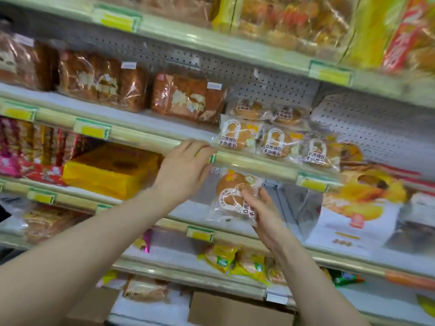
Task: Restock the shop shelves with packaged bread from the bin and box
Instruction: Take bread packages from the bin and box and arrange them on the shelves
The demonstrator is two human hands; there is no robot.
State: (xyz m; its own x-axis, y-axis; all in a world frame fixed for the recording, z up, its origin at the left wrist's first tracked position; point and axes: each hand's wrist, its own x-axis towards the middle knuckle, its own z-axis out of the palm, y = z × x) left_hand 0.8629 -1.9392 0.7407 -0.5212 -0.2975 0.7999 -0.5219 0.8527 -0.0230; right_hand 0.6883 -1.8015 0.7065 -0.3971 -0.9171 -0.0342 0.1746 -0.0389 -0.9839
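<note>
Pinching a bread packet (231, 196) in the right hand (264, 216) below the front edge of the shelf (259, 164); resting the left hand (186, 167), fingers relaxed, on that edge.

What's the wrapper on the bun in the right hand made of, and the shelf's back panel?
Bun wrapper: seemingly thin clear plastic film, glossy; it glints and the bun shows through. Back panel: probably painted metal, matte grey, with punched holes.
</note>
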